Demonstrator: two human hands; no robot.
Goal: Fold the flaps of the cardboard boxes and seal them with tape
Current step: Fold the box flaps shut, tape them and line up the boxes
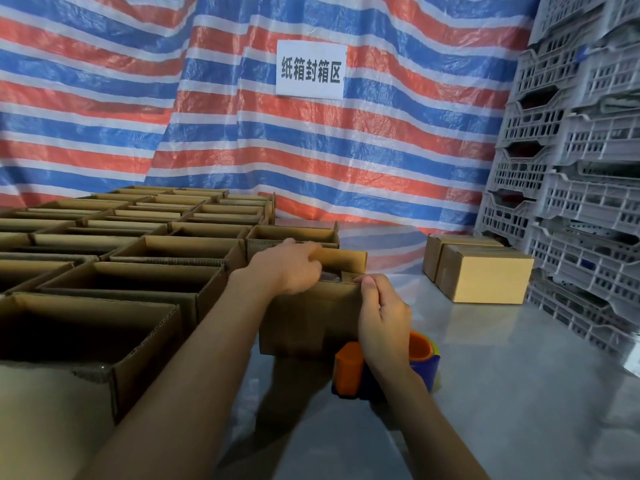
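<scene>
Head view: left hand (291, 268) reaches over the middle cardboard box (311, 320), fingers curled onto its far flap (346, 260), which stands upright. Right hand (381, 317) pinches the box's near top edge, thumb on the rim, other fingers curled down the front wall. Box top not closed; something dark inside, can't tell what. Tape dispenser (349, 370), orange and blue, lies on the tabletop (519, 375) just in front of that box, partly hidden under the right wrist. Rows of open boxes (138, 282) start just left of it; two closed boxes (485, 275) sit well to its right, grey crates (571, 168) beyond them. Risks, my call: flaps may spring back up before tape goes on; a lopsided push could slide the box on the slick tabletop into the dispenser; contents poking up could keep the flaps from lying flat, leaving a gap.
</scene>
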